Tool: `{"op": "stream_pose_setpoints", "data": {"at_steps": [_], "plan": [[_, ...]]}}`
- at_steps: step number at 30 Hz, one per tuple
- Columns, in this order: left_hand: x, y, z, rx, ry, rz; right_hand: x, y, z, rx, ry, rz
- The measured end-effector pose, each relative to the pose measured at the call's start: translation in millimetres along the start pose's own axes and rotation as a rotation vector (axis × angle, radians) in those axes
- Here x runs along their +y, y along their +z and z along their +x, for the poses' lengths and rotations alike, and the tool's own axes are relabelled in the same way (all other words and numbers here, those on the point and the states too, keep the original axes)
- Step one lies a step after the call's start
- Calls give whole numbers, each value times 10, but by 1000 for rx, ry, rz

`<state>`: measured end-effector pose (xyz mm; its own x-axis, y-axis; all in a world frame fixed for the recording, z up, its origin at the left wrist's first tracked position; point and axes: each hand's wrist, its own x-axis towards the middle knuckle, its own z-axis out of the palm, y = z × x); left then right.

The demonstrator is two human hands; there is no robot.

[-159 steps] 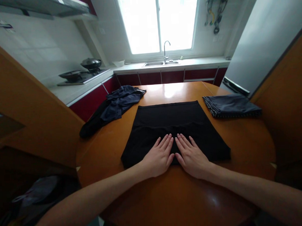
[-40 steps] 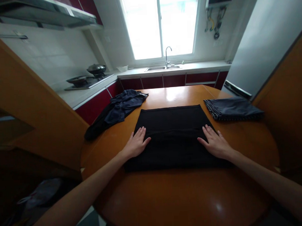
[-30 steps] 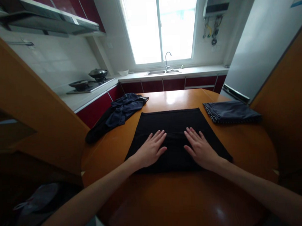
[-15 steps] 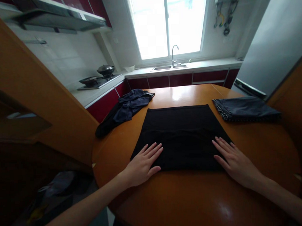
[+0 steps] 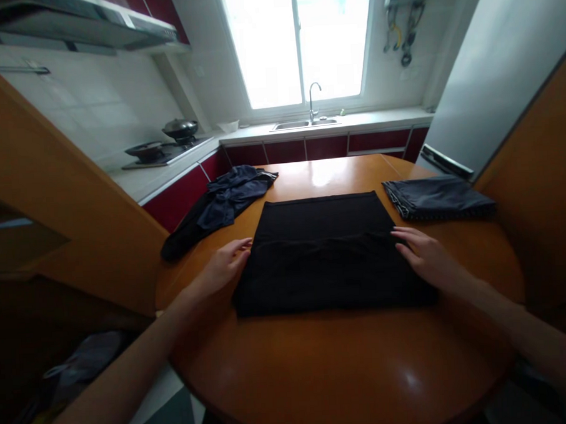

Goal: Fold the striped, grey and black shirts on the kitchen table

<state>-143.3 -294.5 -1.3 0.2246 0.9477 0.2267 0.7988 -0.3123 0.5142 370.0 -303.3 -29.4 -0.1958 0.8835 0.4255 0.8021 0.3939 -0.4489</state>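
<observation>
A black garment (image 5: 335,272), folded into a flat trapezoid, lies on the wooden table (image 5: 337,372). Across its middle runs the edge of a folded-over layer, slightly wavy. At the left side of that edge is my left hand (image 5: 222,264), its fingers bent and the thumb a little apart from them. My right hand (image 5: 428,255) mirrors it at the right side, fingertips at the cloth's border with a gap between thumb and fingers. Neither hand visibly lifts the cloth; exact contact at the fingertips is hard to make out.
Dark blue and black clothes (image 5: 230,198) lie crumpled at the table's far left. A folded dark grey-blue cloth (image 5: 439,197) sits at the far right. Beyond are a stove with pans (image 5: 144,150), a sink (image 5: 291,125) and a fridge (image 5: 483,72).
My hands first lay flat on the garment's middle, then moved apart and back across it. Since half a second ago they have shifted outward and away from me, fingers now bent at its sides.
</observation>
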Motion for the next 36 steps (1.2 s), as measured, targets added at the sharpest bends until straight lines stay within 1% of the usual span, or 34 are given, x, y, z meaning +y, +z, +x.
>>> {"op": "stream_pose_setpoints", "data": {"at_steps": [1, 3, 5, 7, 9, 11, 14, 17, 23, 27, 29, 31, 34, 36], "plan": [[-38, 4, 189, -48, -21, 12, 13, 33, 193, -18, -2, 32], [-86, 16, 518, -171, -53, 27, 53, 117, 539, -125, 41, 74], [-107, 33, 742, -300, -68, 20, 102, 199, 781, -238, 67, 128], [-125, 60, 849, -402, -64, -11, 157, 259, 892, -335, 67, 179], [-153, 95, 867, -447, -42, -38, 212, 288, 897, -410, 55, 205], [-189, 134, 838, -433, 2, -42, 257, 286, 851, -454, 48, 217], [-227, 185, 784, -364, 65, -22, 282, 251, 790, -474, 45, 248], [-239, 232, 755, -290, 73, 25, 270, 231, 776, -480, 64, 253], [-262, 301, 737, -169, 76, 134, 261, 242, 748, -386, 81, 174], [-227, 298, 745, -95, 38, 183, 262, 211, 736, -303, 79, 163], [-195, 301, 745, -80, 9, 217, 255, 208, 731, -250, 76, 146], [-166, 316, 738, -88, -11, 258, 249, 227, 721, -226, 84, 114], [-119, 340, 713, -121, -44, 319, 245, 275, 701, -253, 101, 56], [-48, 349, 680, -102, -83, 382, 222, 290, 689, -268, 107, 1]]}}
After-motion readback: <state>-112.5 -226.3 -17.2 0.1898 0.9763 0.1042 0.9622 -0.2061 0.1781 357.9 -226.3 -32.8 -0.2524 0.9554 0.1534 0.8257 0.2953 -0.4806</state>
